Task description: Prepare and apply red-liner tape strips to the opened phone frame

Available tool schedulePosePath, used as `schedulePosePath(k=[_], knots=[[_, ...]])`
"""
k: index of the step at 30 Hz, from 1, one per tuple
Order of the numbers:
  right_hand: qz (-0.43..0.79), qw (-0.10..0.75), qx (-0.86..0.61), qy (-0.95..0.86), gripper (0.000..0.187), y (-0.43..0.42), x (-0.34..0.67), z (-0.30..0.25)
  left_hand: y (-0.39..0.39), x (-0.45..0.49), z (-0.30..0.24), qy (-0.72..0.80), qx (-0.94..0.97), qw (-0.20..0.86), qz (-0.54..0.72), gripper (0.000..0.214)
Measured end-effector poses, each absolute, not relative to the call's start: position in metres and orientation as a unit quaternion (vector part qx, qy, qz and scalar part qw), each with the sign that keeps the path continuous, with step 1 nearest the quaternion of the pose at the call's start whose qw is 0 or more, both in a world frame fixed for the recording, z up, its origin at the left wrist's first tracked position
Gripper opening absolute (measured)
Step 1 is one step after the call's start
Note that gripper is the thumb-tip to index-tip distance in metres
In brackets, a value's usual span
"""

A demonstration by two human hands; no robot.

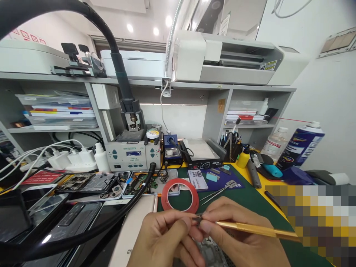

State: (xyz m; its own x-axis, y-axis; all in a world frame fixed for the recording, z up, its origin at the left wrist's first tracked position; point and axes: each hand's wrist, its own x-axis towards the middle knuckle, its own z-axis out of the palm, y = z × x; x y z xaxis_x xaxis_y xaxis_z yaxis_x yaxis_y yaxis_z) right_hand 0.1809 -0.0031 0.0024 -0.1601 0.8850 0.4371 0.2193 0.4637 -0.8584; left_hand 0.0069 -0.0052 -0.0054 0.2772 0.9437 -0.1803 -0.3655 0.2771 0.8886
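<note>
Closest in, both hands are low in the shot, fingertips nearly meeting. The right hand [236, 233] has its thumb and forefinger closed on a pair of gold tweezers [258, 230], whose shaft runs off past the knuckles toward the right. The left hand [164, 237] has its fingers pinched together on a tiny dark part [198, 218], right where the tweezer tips meet it; it's too small to say what it is, maybe a little connector or bracket. Just under the fingers there's an opened phone [211, 254], mostly hidden by the hands.

Going big to small for the rest: the green work mat [250, 200] spreads out beyond the fingertips. Farther past them, at the back of the bench, sits the hot air rework station [133, 154], its thick black hose [91, 233] sweeping around left of the left hand. Left of that hand lie several dismantled phones [91, 183]. Well off to the right of the right hand stands a blue spray can [302, 144]. Just above the fingertips lies a red tape roll [180, 195], and a second pair of silver tweezers [215, 193] lies beside it.
</note>
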Motion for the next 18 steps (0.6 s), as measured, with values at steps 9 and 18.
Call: schedulePosePath(k=[9,18], knots=[[0.388,0.502,-0.409,-0.656,0.006,-0.0038,0.1816,0.0079,-0.0026,0.0043,-0.007,0.354,0.366,0.725,0.463,0.029],[0.363,0.495,-0.417,-0.671,0.006,-0.0046,0.1826,0.0069,-0.002,0.0025,-0.0104,0.34,0.378,0.728,0.461,0.029]])
